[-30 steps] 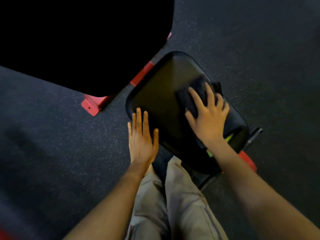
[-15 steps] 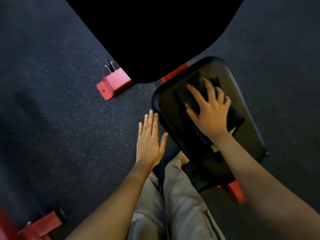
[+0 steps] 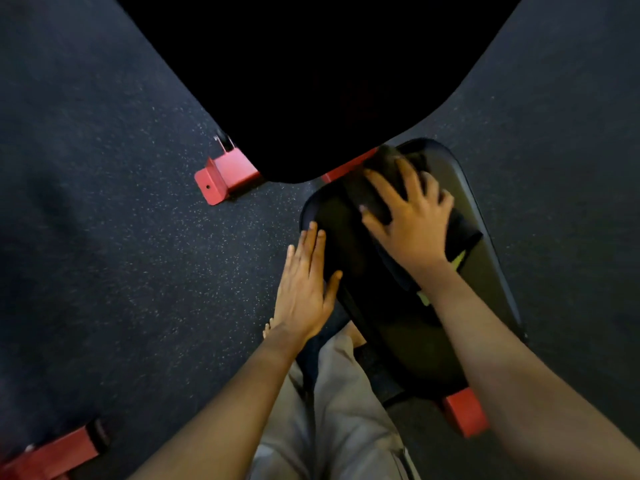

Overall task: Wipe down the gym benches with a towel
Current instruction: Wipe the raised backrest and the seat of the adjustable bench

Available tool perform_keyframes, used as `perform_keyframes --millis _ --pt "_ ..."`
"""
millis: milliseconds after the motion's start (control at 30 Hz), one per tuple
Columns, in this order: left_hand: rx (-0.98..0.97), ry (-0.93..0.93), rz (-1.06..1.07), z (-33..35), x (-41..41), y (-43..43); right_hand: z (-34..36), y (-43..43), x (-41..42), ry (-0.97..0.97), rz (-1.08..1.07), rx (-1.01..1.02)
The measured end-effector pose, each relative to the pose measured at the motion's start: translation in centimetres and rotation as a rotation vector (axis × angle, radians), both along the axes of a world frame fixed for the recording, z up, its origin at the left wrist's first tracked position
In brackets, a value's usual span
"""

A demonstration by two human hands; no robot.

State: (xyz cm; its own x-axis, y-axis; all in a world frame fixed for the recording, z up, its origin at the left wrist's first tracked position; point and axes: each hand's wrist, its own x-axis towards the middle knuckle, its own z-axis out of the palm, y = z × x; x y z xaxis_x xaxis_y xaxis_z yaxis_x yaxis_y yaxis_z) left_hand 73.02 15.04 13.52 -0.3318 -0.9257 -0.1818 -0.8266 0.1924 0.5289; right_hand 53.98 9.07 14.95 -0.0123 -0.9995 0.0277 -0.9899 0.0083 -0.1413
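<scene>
Black towel (image 3: 460,230) farther up bench (image 3: 485,299).

Setting: gym, equipment area. Evidence: dark rubber flooring with pale speckles (image 3: 121,254) covers the whole ground; black padded vinyl bench seat with rounded corners (image 3: 485,271) sits on a red-painted steel support (image 3: 464,410); red steel floor foot with a bolt hole (image 3: 225,174) nearby; second red steel base piece (image 3: 52,455) lower left.

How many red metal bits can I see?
4. A red foot on the floor left of the pad, a red strip at its far end, a red block by its near end, a red bar bottom-left. More may hide underneath.
</scene>
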Motion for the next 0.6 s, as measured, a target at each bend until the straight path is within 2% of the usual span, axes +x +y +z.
perform_keyframes --millis 100,167,233,300,367,433,500,600 --pt "-0.006 -0.018 -0.027 0.2 -1.6 -0.6 0.6 2.5 -3.2 -0.051 -0.296 0.027" --pt "-0.014 -0.042 -0.055 0.2 -2.8 -1.2 1.0 4.8 -3.5 -0.051 -0.415 0.043" --pt "-0.031 -0.070 -0.081 -0.1 -3.7 -1.7 1.2 6.5 -1.9 -0.031 -0.370 0.069" --pt "-0.039 -0.052 -0.069 -0.3 -4.6 -2.3 1.2 6.3 -0.6 -0.033 -0.207 0.079" --pt "-0.036 -0.007 -0.038 -0.3 -5.4 -3.0 0.9 4.0 -0.9 -0.057 -0.037 0.081" --pt "-0.057 0.004 -0.032 -0.4 -6.3 -3.7 0.7 0.6 -2.7 -0.052 0.027 0.081" --pt "-0.084 -0.021 -0.051 -0.4 -7.3 -4.5 1.1 -2.6 -5.1 -0.093 -0.065 0.091" --pt "-0.102 -0.084 -0.075 -0.4 -8.9 -5.4 1.2 -3.4 -7.7 -0.257 -0.357 0.220"
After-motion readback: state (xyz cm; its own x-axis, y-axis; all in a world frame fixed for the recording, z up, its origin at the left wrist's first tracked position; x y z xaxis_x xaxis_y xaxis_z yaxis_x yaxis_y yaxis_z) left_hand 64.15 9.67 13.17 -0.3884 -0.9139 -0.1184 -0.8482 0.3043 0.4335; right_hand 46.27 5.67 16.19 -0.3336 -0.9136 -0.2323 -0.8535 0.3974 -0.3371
